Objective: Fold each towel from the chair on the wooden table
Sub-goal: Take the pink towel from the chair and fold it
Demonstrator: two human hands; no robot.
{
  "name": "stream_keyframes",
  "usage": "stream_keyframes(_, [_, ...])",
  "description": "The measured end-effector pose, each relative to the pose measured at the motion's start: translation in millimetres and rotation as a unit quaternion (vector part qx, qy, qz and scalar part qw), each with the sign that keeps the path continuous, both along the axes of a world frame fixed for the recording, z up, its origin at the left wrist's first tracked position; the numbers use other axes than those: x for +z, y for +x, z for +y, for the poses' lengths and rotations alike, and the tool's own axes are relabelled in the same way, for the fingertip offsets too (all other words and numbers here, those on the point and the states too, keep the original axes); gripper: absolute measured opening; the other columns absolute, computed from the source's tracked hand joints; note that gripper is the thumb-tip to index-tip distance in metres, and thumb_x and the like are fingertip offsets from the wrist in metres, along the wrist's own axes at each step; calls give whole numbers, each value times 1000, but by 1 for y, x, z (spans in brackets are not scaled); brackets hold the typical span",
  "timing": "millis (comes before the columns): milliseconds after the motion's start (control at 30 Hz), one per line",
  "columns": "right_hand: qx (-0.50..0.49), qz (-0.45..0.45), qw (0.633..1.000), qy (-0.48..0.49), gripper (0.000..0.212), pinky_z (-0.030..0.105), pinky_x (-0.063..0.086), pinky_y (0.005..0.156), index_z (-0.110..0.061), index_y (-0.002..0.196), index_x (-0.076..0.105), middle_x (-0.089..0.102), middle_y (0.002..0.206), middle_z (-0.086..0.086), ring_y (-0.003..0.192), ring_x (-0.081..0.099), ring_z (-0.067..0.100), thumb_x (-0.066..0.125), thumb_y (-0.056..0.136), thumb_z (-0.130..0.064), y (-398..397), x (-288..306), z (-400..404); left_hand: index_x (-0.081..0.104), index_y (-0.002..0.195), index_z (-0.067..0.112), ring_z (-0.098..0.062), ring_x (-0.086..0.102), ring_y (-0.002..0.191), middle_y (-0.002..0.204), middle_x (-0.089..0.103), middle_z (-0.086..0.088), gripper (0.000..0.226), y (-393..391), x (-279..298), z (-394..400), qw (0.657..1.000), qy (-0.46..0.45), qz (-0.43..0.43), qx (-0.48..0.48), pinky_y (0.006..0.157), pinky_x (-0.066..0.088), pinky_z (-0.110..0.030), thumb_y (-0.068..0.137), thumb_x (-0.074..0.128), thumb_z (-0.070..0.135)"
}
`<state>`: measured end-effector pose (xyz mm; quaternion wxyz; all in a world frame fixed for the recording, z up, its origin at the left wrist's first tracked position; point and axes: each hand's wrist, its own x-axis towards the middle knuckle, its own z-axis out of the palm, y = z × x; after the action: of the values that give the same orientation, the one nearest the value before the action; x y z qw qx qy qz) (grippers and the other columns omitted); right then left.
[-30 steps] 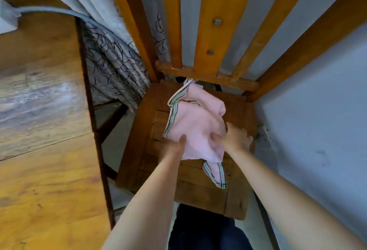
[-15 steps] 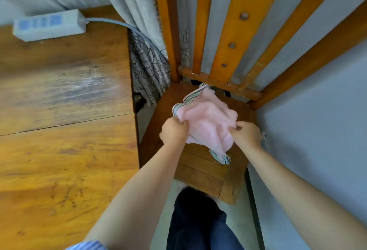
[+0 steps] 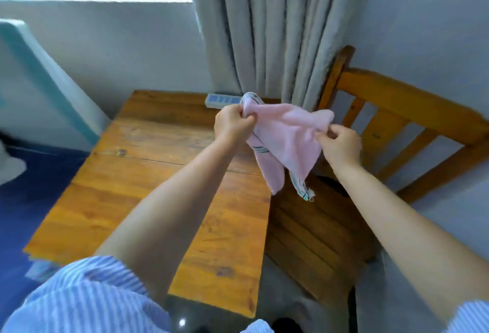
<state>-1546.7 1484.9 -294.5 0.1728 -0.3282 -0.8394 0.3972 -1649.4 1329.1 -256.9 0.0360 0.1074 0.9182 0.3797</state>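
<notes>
A pink towel [image 3: 287, 139] with a striped border hangs in the air between my hands, above the gap between table and chair. My left hand [image 3: 232, 123] grips its upper left corner in a closed fist. My right hand [image 3: 340, 145] pinches the upper right edge. The towel's lower ends dangle over the wooden chair [image 3: 317, 240], whose seat is bare. The wooden table [image 3: 148, 187] lies to the left, under my left forearm.
A white power strip [image 3: 221, 100] lies at the table's far edge. Grey curtains [image 3: 264, 28] hang behind table and chair. A pale teal-edged object [image 3: 39, 81] stands at the left, and a wall closes the right side.
Both hands have lifted the towel off the chair seat and raised it, moving it left toward the table. My view has tilted up from the seat to the table and curtain.
</notes>
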Motion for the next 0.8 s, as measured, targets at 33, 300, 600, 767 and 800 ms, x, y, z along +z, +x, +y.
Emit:
stream_keyframes(33, [18, 8, 1000, 6, 30, 33, 28, 68, -10, 56, 49, 45, 55, 3, 68, 42, 24, 54, 85, -16, -6, 9, -14, 49, 59, 9, -37, 60, 86, 74, 59, -23, 23, -1, 10, -16, 1000, 18, 1, 17, 59, 29, -25, 79, 54, 19])
stream_keyframes(300, [109, 30, 992, 54, 27, 34, 30, 65, -1, 64, 56, 51, 64, 19, 70, 45, 33, 57, 83, -20, -49, 44, -171, 63, 76, 3, -33, 59, 83, 83, 67, -17, 21, -23, 64, -185, 990, 26, 114, 74, 63, 35, -29, 84, 53, 20])
stream_keyframes(600, [78, 29, 994, 69, 24, 38, 35, 80, 0, 84, 66, 66, 85, 20, 89, 54, 36, 52, 85, -20, -67, 40, -299, 62, 84, 0, -36, 57, 87, 90, 66, -22, 19, -38, 27, -335, 992, 9, 92, 89, 68, 38, -34, 85, 49, 14])
stream_keyframes(767, [29, -21, 998, 56, 23, 40, 37, 84, -2, 78, 66, 62, 77, 16, 88, 54, 35, 51, 86, -19, -56, 3, -305, 66, 98, 5, -30, 59, 97, 100, 69, -14, 24, -51, -16, -357, 1000, -13, 6, 23, 77, 43, -31, 86, 56, 23])
stream_keyframes(800, [14, -45, 998, 46, 24, 39, 36, 82, -3, 75, 65, 59, 74, 14, 88, 55, 35, 51, 86, -19, -53, -9, -301, 65, 103, 5, -28, 59, 101, 106, 68, -13, 26, -51, -27, -359, 999, -17, -31, -7, 78, 42, -28, 86, 57, 23])
